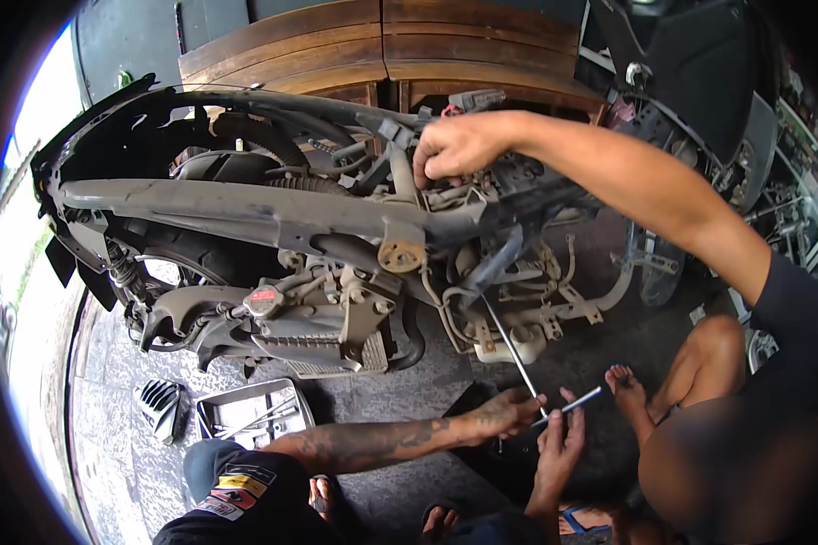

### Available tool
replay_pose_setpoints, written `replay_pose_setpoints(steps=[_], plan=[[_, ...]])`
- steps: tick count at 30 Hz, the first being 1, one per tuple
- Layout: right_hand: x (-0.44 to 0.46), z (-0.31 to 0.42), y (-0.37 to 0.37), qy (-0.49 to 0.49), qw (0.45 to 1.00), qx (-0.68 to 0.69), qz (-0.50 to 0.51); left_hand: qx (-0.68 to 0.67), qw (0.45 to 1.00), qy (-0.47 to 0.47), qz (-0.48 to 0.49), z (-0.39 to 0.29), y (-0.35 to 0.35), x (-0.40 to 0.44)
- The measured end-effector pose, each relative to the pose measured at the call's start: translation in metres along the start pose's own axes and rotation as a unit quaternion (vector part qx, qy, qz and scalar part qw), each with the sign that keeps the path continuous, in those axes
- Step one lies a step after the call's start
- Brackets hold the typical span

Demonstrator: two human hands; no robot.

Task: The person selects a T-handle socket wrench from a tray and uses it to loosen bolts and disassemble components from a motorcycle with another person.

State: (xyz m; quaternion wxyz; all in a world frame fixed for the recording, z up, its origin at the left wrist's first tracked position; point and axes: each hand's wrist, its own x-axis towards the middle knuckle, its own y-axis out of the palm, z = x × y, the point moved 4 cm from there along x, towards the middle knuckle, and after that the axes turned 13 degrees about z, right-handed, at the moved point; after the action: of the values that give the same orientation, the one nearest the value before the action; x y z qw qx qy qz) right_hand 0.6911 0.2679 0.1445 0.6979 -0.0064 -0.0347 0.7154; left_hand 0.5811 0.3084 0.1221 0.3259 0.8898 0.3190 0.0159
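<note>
My left hand, at the end of a tattooed arm, closes round the lower end of a long metal T-handle wrench. My right hand has its fingers on the wrench's crossbar, right beside my left hand. The shaft slants up and left to the underside of a stripped scooter frame; its far tip is hidden there. A white plastic reservoir hangs next to the shaft. Above, a co-worker's hand reaches into the top of the frame, fingers bent downward; what it touches is unclear.
The co-worker crouches at the right, with a bare foot near my hands. A tray with tools and a black finned part lie on the floor at the lower left. Behind the scooter stands a wooden bench.
</note>
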Motion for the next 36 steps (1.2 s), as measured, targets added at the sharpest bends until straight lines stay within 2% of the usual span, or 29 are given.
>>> replay_pose_setpoints(steps=[6,8,10,12,13,14,15,16,17,18,19,21,23,24,26,27,29,30,32,33,36], plan=[[-0.003,-0.002,0.016,0.045,0.988,-0.089,0.115,-0.028,0.999,0.038,-0.005,-0.014,-0.004,-0.002],[-0.009,-0.001,0.016,0.047,0.98,-0.116,0.152,-0.03,0.998,0.034,0.034,-0.012,-0.007,-0.003],[-0.014,0.007,0.017,0.008,0.967,-0.149,0.205,-0.041,0.998,0.037,0.03,-0.009,-0.01,-0.005],[-0.023,0.017,0.023,-0.082,0.938,-0.197,0.273,-0.006,0.999,0.004,0.035,-0.009,-0.018,-0.01],[-0.026,0.018,0.024,-0.116,0.922,-0.223,0.294,-0.013,0.999,0.019,0.029,-0.011,-0.017,-0.013],[-0.027,0.012,0.024,-0.094,0.925,-0.227,0.29,-0.013,0.999,0.015,0.03,-0.014,-0.018,-0.014],[-0.027,-0.002,0.018,-0.003,0.946,-0.197,0.257,-0.006,1.0,0.014,0.014,-0.015,-0.02,-0.013],[-0.029,-0.018,0.01,0.145,0.965,-0.116,0.187,-0.002,1.0,0.01,0.001,-0.014,-0.019,-0.014],[-0.034,-0.022,0.006,0.156,0.965,-0.114,0.177,0.007,1.0,0.022,-0.001,-0.016,-0.019,-0.013],[-0.03,-0.009,0.008,0.072,0.966,-0.13,0.21,0.003,0.999,0.025,-0.029,-0.015,-0.02,-0.014],[-0.028,0.003,0.011,-0.005,0.961,-0.142,0.238,0.023,0.999,0.016,0.017,-0.013,-0.024,-0.013],[-0.035,0.017,0.019,-0.144,0.935,-0.156,0.284,0.021,0.998,0.059,0.003,-0.015,-0.024,-0.014],[-0.047,0.007,0.02,-0.191,0.924,-0.157,0.293,0.01,1.0,0.012,-0.024,-0.02,-0.022,-0.018],[-0.049,-0.011,0.017,-0.045,0.951,-0.174,0.251,0.017,0.999,-0.003,-0.029,-0.021,-0.022,-0.017],[-0.047,-0.034,0.005,0.168,0.983,0.012,0.076,0.001,1.0,0.019,-0.017,-0.019,-0.024,-0.014],[-0.042,-0.031,-0.002,0.056,0.973,0.202,0.1,0.004,0.999,0.012,-0.03,-0.019,-0.024,-0.013],[-0.048,-0.025,-0.01,-0.053,0.915,0.385,0.103,0.014,0.999,0.006,-0.047,-0.018,-0.027,-0.01],[-0.052,-0.01,-0.001,-0.051,0.965,0.221,0.131,0.009,0.999,0.004,-0.052,-0.019,-0.026,-0.01],[-0.054,-0.01,0.004,-0.045,0.986,0.054,0.154,0.016,0.999,0.007,-0.038,-0.018,-0.029,-0.009],[-0.05,-0.023,0.002,0.03,0.977,-0.09,0.19,0.019,0.999,0.009,-0.04,-0.019,-0.03,-0.009],[-0.043,-0.043,-0.009,0.143,0.971,-0.179,0.073,0.013,0.998,0.005,-0.068,-0.017,-0.029,-0.008]])
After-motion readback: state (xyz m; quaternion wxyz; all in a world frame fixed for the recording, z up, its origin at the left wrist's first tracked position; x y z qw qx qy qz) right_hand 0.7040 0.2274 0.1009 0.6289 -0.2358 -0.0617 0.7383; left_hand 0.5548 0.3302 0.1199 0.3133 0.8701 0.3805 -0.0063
